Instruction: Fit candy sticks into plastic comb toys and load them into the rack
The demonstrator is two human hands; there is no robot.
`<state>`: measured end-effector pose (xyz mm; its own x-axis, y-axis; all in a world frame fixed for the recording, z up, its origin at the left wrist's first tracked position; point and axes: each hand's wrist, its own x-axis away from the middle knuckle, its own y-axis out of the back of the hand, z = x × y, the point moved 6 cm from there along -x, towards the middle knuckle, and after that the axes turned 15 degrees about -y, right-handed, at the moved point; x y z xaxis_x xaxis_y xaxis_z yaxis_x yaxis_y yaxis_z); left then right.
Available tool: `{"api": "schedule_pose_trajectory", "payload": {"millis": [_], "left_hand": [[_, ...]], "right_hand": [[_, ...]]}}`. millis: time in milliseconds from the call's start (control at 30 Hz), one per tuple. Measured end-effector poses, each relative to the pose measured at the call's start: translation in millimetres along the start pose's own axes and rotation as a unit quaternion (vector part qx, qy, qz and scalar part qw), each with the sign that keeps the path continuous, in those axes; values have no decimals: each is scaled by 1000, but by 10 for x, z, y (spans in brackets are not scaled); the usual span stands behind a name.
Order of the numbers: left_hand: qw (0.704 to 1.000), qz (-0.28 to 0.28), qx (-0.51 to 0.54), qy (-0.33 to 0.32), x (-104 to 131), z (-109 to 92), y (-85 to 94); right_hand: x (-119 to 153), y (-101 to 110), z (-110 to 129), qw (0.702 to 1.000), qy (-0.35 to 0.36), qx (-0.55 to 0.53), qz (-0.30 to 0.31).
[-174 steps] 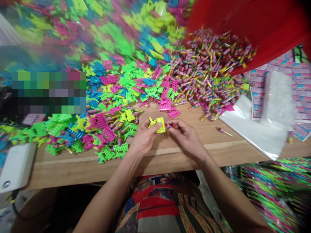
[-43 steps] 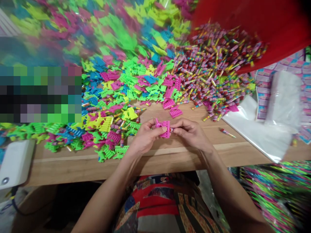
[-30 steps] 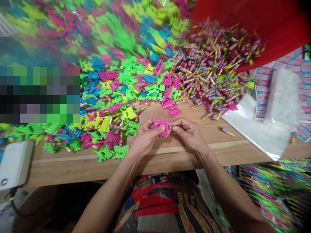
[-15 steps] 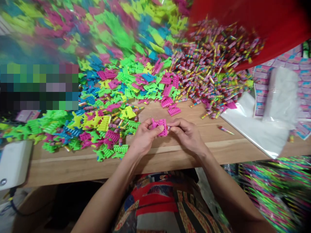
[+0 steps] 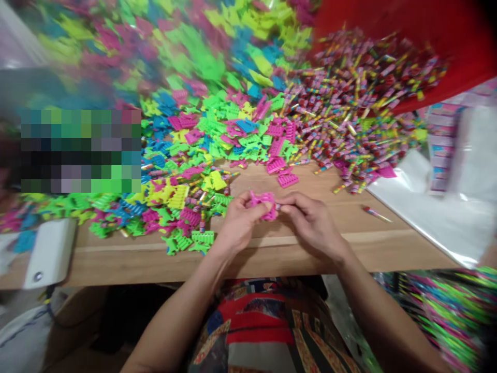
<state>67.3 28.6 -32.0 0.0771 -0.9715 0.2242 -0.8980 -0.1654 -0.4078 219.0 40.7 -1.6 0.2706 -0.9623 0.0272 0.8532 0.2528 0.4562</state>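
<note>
The left hand (image 5: 239,224) pinches the bright pink ridged plastic piece (image 5: 266,211); the right hand (image 5: 312,223), just beside, grips a small, mostly hidden tube (image 5: 277,206), best aligned squarely.

Spans side to side as a wooden table (image 5: 147,264), brown, with a paler band of grain near the front edge. Bears at the left end a white box (image 5: 52,254), a dark cable (image 5: 48,305) hanging from its lower end. Opens below into a dark space (image 5: 120,313), beside a curved brownish surface (image 5: 73,331). Includes at upper right a broad red surface (image 5: 392,20), blackening toward the corner. Fades at upper left to a pale patch (image 5: 17,39), too blurred to identify. Looks softly lit.
</note>
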Motion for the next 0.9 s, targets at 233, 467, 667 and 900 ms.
{"api": "schedule_pose_trajectory", "payload": {"millis": [233, 467, 667, 900], "left_hand": [[997, -42, -37, -60, -29, 45, 43], [971, -53, -202, -115, 54, -102, 69], [957, -58, -239, -154, 76, -116, 109], [978, -35, -147, -144, 52, -125, 73]], "right_hand": [[26, -23, -7, 995, 64, 78, -11], [78, -136, 148, 982, 122, 137, -45], [67, -165, 189, 983, 87, 155, -44], [45, -75, 202, 989, 84, 118, -41]]}}
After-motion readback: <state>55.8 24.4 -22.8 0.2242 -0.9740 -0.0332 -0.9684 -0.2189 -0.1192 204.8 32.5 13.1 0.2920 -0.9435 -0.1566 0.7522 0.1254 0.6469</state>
